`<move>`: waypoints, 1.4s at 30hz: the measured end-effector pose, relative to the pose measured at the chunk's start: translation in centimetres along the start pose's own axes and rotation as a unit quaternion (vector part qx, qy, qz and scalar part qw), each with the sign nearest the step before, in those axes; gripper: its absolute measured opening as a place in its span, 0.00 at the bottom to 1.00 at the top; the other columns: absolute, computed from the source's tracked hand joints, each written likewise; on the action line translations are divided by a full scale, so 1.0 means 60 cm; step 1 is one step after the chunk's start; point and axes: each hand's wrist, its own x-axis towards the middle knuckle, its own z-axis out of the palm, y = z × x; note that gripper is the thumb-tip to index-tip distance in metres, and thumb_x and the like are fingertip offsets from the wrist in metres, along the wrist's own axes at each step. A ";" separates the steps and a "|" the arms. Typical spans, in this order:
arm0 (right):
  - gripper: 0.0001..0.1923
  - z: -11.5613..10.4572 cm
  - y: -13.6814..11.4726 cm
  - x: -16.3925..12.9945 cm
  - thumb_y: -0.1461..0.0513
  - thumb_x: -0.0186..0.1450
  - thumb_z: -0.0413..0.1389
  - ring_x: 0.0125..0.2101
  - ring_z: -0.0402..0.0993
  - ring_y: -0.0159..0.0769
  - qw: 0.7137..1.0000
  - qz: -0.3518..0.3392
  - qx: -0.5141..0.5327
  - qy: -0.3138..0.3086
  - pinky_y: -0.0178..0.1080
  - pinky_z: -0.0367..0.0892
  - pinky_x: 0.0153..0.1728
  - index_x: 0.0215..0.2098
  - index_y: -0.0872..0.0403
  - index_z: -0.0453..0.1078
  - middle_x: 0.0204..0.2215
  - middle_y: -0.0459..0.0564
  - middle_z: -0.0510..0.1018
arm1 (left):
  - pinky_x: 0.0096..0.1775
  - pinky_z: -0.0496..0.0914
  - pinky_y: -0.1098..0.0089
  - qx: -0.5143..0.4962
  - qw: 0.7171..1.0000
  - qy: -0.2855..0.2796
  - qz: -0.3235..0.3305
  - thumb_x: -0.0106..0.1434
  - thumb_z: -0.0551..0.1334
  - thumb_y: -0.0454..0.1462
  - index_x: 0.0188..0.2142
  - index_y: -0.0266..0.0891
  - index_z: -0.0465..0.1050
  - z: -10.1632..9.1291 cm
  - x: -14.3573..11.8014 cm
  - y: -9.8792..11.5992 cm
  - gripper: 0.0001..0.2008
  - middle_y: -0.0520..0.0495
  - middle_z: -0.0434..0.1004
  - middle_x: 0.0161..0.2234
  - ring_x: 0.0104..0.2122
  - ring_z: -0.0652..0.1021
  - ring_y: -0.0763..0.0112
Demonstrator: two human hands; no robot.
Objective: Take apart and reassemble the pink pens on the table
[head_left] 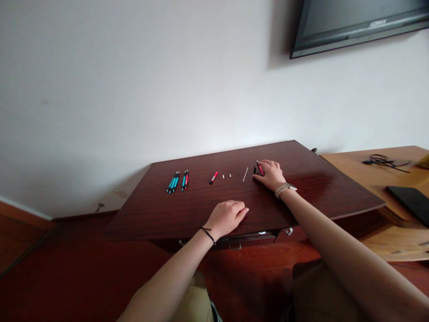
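My right hand (271,173) is at the right end of a row of small pen parts, its fingers curled round a pink pen part (261,170). A short black piece (254,169) lies beside it, close to my thumb tip. Left of these, a thin white rod (246,174), a tiny dark piece (238,174) and two small white pieces, one an eraser-like stub (230,175), lie in line. A pink and black piece with a white label (213,177) lies further left. My left hand (228,218) rests near the table's front edge, fingers curled, with nothing visible in it.
Several blue pens (173,182) and a pink pen (187,180) lie in groups on the left of the dark wooden table (150,214). A lighter wooden desk at the right holds a black cable (382,160) and a dark flat device (409,202). A screen (362,27) hangs above.
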 end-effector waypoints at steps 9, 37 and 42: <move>0.15 -0.103 -0.130 -0.107 0.50 0.75 0.55 0.28 0.73 0.38 0.974 -0.092 0.136 -0.156 0.38 0.62 0.34 0.37 0.49 0.73 0.29 0.47 0.80 | 0.41 0.70 0.66 -0.001 1.000 0.008 0.008 0.78 0.56 0.43 0.35 0.43 0.74 0.007 0.001 -0.006 0.15 0.45 0.80 0.35 0.37 0.80 0.61; 0.19 -0.069 -0.198 -0.157 0.53 0.81 0.45 0.31 0.78 0.39 0.966 -0.125 -0.016 -0.225 0.40 0.50 0.32 0.37 0.49 0.71 0.33 0.50 0.84 | 0.54 0.72 0.58 0.074 0.933 0.252 -0.245 0.69 0.68 0.38 0.50 0.42 0.71 -0.043 0.028 -0.148 0.13 0.40 0.77 0.48 0.51 0.78 0.55; 0.20 -0.067 -0.201 -0.156 0.52 0.81 0.45 0.31 0.78 0.40 0.968 -0.117 -0.028 -0.221 0.41 0.49 0.31 0.38 0.49 0.73 0.33 0.50 0.85 | 0.54 0.71 0.57 0.097 0.932 0.232 -0.260 0.70 0.67 0.39 0.47 0.42 0.74 -0.036 0.059 -0.167 0.09 0.39 0.78 0.48 0.51 0.76 0.53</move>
